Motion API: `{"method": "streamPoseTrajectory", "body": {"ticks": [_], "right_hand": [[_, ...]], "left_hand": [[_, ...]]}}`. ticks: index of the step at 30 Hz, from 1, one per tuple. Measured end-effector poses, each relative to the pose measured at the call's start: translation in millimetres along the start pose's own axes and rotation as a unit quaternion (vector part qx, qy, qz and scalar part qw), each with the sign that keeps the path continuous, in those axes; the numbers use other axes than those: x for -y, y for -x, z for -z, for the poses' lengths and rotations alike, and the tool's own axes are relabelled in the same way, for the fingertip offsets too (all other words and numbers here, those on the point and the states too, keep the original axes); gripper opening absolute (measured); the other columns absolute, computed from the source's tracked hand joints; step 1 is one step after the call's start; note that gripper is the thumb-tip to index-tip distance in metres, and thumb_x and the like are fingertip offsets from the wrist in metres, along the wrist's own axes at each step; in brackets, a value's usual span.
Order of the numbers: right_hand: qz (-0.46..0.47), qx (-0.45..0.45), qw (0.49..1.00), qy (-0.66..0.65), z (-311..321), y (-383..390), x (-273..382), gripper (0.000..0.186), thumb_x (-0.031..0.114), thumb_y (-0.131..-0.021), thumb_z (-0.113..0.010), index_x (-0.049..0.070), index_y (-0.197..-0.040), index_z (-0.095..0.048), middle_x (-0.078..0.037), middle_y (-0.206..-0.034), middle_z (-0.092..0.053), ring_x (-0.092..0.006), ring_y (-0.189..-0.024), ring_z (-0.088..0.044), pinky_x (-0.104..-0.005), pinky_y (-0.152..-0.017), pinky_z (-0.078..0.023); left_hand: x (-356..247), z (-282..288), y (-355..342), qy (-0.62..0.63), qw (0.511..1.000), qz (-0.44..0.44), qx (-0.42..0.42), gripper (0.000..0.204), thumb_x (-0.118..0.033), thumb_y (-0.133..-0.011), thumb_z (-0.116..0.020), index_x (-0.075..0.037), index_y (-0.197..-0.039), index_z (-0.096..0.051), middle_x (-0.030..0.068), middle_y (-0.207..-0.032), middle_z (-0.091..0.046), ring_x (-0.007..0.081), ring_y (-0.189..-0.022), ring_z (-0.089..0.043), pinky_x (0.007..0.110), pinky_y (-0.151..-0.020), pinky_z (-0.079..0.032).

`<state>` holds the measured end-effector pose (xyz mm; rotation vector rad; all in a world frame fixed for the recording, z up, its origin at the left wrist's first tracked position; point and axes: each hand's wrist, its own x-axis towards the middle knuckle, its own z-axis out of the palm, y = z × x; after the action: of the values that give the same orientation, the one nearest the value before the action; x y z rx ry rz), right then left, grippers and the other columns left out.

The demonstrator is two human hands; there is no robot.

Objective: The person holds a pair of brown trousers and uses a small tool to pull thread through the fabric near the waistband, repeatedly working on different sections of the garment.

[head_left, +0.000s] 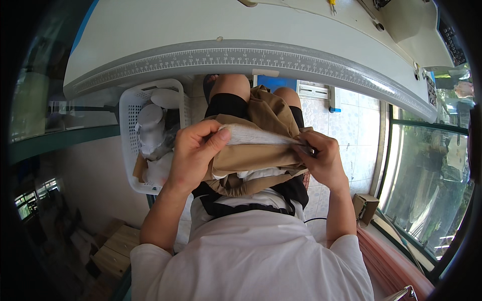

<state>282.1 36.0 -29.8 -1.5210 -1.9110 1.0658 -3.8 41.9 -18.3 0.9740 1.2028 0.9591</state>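
Note:
A tan cloth garment (pixel 256 156) lies across my lap, its gathered, elastic-looking band curving along the near side. Between my hands a whitish strip (pixel 256 135) on its edge is stretched out. My left hand (pixel 198 150) pinches the left end of this strip between thumb and forefinger. At the right end, my right hand (pixel 321 158) is closed on the cloth. Something small and dark shows by its fingers, too little of it to name. Part of the garment hangs between my knees, and white cloth peeks out under the band.
A white sewing table (pixel 175 25) with a grey ruler edge (pixel 236 56) spans the far side. On its right stands a cream machine (pixel 414 27). Left of my legs is a white plastic basket (pixel 128 135) of pale items. A cardboard box (pixel 365 208) sits at right.

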Motion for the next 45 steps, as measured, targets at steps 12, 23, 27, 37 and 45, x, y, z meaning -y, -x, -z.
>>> {"method": "streamPoseTrajectory", "body": {"ticks": [12,23,27,37,45], "right_hand": [[0.077,-0.155,0.983,-0.055,19.2,-10.3,28.4,0.015,-0.012,-0.08,-0.066,-0.001,-0.091,-0.067,-0.009,-0.079,-0.066,-0.0159,-0.065,-0.057,-0.0272,-0.06,-0.047],[0.075,-0.236,0.931,0.268,95.5,-81.8,59.4,0.024,0.013,-0.087,-0.075,0.004,-0.109,-0.071,-0.008,-0.085,-0.065,-0.0119,-0.073,-0.064,-0.0256,-0.067,-0.051],[0.191,-0.275,0.884,0.326,129.3,-141.9,16.5,0.031,0.022,-0.086,-0.076,0.005,-0.111,-0.071,-0.011,-0.093,-0.069,-0.0251,-0.082,-0.066,-0.0359,-0.077,-0.052],[0.243,-0.044,0.967,-0.06,-20.7,-13.5,75.1,0.016,-0.004,-0.079,-0.073,-0.001,-0.094,-0.068,-0.012,-0.089,-0.069,-0.028,-0.079,-0.067,-0.0337,-0.068,-0.053],[0.131,-0.092,0.981,-0.11,-55.1,-16.9,57.1,0.015,-0.005,-0.08,-0.073,0.0,-0.092,-0.066,-0.012,-0.087,-0.064,-0.0268,-0.073,-0.064,-0.034,-0.064,-0.052]], "left_hand": [[-25.9,13.1,12.3,-0.018,0.992,-0.123,-0.003,0.006,0.0,-0.09,-0.067,0.005,-0.094,-0.068,0.0069,-0.1,-0.06,0.0078,-0.085,-0.053,0.021,-0.073,-0.043],[13.0,20.1,40.9,-0.311,0.909,-0.243,-0.134,0.023,0.017,-0.076,-0.061,-0.002,-0.084,-0.071,0.0107,-0.113,-0.052,0.0161,-0.09,-0.054,0.027,-0.073,-0.046],[-2.2,9.5,49.3,-0.385,0.875,-0.245,-0.161,0.018,0.013,-0.081,-0.062,-0.001,-0.087,-0.07,0.0075,-0.086,-0.057,0.0115,-0.076,-0.056,0.025,-0.062,-0.045],[1.4,9.3,46.5,-0.082,0.994,-0.034,-0.067,0.008,0.002,-0.097,-0.056,0.005,-0.102,-0.063,0.0045,-0.085,-0.067,0.0093,-0.078,-0.066,0.025,-0.072,-0.056],[4.5,-10.5,36.5,0.049,0.997,-0.054,-0.017,0.03,0.009,-0.098,-0.05,0.005,-0.128,-0.049,0.0124,-0.11,-0.068,0.0112,-0.1,-0.063,0.026,-0.089,-0.052]]}}
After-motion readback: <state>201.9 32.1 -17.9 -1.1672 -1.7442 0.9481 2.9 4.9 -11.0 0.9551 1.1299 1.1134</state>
